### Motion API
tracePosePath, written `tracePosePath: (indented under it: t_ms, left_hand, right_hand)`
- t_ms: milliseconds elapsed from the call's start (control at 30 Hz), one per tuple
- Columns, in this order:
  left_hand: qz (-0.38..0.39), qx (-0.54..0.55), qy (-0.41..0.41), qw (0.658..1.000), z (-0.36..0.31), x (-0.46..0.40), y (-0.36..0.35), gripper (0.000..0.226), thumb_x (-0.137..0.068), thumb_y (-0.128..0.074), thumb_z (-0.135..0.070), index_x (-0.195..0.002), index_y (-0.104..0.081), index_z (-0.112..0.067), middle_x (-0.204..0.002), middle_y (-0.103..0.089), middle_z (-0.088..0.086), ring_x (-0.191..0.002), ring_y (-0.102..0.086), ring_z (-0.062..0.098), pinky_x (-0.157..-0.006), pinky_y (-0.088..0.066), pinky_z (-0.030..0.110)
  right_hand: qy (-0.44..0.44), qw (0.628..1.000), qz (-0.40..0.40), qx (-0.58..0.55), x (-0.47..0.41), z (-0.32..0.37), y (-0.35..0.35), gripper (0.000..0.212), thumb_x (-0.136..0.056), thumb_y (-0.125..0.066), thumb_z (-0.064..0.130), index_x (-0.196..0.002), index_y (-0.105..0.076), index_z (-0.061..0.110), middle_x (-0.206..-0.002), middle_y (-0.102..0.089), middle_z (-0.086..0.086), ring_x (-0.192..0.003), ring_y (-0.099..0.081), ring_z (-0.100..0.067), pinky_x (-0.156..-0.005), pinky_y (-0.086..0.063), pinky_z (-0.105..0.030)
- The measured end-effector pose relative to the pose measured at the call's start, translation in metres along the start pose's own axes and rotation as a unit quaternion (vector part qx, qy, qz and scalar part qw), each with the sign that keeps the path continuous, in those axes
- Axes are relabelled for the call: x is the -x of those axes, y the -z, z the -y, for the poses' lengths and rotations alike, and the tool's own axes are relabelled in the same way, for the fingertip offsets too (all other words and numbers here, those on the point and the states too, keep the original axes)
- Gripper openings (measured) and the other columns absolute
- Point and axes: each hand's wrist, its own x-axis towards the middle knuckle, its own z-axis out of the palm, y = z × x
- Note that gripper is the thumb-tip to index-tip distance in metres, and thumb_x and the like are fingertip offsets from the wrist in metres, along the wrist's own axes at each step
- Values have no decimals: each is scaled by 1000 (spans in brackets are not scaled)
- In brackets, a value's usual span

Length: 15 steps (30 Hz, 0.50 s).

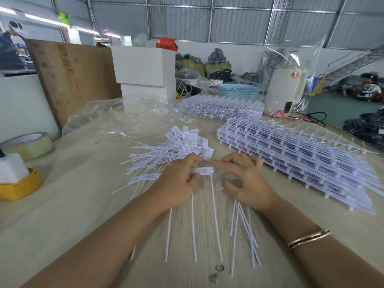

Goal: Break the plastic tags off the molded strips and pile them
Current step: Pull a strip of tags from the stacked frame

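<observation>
Left hand [178, 179]: fingers curled, pinching a white plastic tag [204, 170] at its head, tail hanging toward the viewer. Right hand [245, 179]: fingers curled round a bundle of tags [243, 225] (heads hidden under the palm), forefinger extended toward the left hand. Pile of loose tags [178, 150]: on the table [83, 204], just beyond the left hand. Stack of molded strips [301, 154]: right of the hands. Second stack [220, 107]: farther back. Tape roll [29, 143]: far left.
</observation>
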Motion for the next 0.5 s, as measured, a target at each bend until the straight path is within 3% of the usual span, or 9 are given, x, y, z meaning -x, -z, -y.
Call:
tracePosePath:
  t_ms: [67, 200, 300, 367, 500]
  left_hand:
    - [3, 14, -14, 1000, -5, 0, -3, 31, -95, -50, -19, -125, -47, -26, -108, -56, -10, -104, -52, 9, -91, -41, 29]
    - [11, 7, 25, 1000, -3, -3, 0, 26, -96, -47, -32, -120, -55, -25, -107, -60, -9, -100, -56, 9, -85, -43, 27]
    - [17, -54, 26, 998, 7, -4, 6, 18, -96, -45, -38, -93, -60, -29, -85, -60, -6, -81, -55, 12, -70, -39, 28]
    - [24, -45, 15, 999, 9, -3, 7, 18, -94, -50, -37, -76, -49, -35, -72, -51, -8, -66, -46, 7, -60, -33, 27]
    - [27, -5, -7, 1000, 10, -4, 7, 15, -91, -58, -33, -77, -51, -31, -69, -46, -9, -63, -40, 5, -60, -30, 27]
  right_hand:
    - [62, 996, -19, 66, -2, 4, -4, 35, -80, -57, 30, -114, -67, 32, -91, -63, 8, -83, -57, -16, -78, -29, -43]
    - [111, 984, -95, 105, -5, 2, -2, 26, -85, -57, 23, -105, -72, 28, -78, -66, 6, -69, -61, -20, -70, -27, -39]
    - [101, 981, -109, 121, -3, 0, 1, 28, -86, -53, 21, -106, -72, 29, -77, -65, 5, -67, -60, -20, -69, -25, -37]
    - [85, 983, -94, 130, -3, 0, 0, 27, -85, -55, 22, -106, -71, 29, -78, -65, 5, -68, -60, -20, -69, -26, -37]
    - [48, 994, -55, 83, -3, 0, 1, 25, -84, -54, 39, -93, -75, 28, -77, -65, 8, -71, -59, -20, -72, -24, -37]
